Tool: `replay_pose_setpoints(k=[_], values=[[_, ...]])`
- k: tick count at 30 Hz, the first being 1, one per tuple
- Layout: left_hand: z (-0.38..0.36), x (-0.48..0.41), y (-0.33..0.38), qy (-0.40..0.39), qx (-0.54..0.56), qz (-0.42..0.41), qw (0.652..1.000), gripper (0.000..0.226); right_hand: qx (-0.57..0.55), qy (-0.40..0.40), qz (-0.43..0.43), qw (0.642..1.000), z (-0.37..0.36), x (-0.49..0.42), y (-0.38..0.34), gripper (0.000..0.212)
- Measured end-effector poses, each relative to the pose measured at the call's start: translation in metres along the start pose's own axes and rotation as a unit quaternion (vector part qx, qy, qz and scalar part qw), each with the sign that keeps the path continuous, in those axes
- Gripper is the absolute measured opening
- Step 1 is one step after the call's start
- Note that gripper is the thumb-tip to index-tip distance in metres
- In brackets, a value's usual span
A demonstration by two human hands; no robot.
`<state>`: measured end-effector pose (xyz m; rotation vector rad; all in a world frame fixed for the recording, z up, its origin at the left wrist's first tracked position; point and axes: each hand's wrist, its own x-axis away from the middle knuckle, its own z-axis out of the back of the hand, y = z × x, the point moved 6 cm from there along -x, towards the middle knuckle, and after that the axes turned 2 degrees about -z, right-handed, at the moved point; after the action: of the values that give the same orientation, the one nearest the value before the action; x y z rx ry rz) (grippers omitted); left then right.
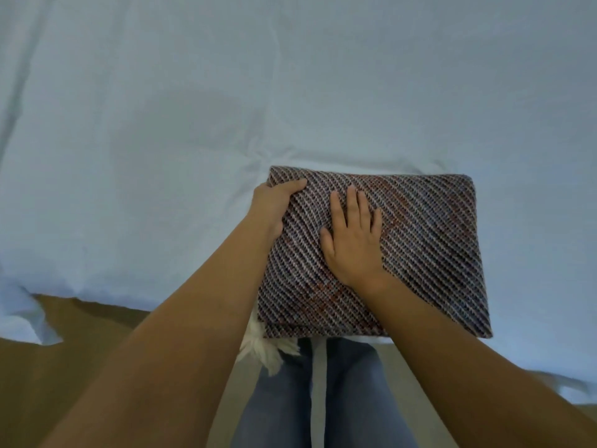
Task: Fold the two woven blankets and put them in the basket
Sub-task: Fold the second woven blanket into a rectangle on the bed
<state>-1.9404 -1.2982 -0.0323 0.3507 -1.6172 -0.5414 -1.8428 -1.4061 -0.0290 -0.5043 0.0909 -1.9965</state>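
We see one woven blanket folded into a thick rectangle, lying at the near edge of the bed, right of the middle of that edge, with its near side reaching over the edge above our jeans. Our left hand grips the blanket's left side near its far left corner: the thumb lies on top of the weave and the other fingers curl under the fold, out of sight, so this hand is closed on the blanket. Our right hand rests flat on the top face, left of the blanket's centre, its fingers spread and pointing toward the far side of the bed, pressing down and clasping nothing. The two hands are near each other, with a strip of weave between them. A white tassel fringe hangs from under the blanket's near left corner, below the bed edge. The right half of the blanket is bare of hands. The pale blue sheet runs wide and lightly creased to the left, to the right and far beyond the blanket. At the near left, the sheet hangs over the bed's edge above a brown floor.
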Motion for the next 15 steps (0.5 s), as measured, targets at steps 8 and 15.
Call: replay_pose_setpoints(k=[8, 15], values=[[0.035, -0.012, 0.011, 0.064, 0.137, -0.092, 0.984, 0.065, 0.014, -0.026, 0.000, 1.000, -0.020, 0.022, 0.008, 0.063], [0.043, -0.019, 0.026, 0.143, -0.037, -0.191, 0.970, 0.068, 0.008, -0.016, 0.008, 1.000, -0.025, 0.025, -0.007, 0.064]])
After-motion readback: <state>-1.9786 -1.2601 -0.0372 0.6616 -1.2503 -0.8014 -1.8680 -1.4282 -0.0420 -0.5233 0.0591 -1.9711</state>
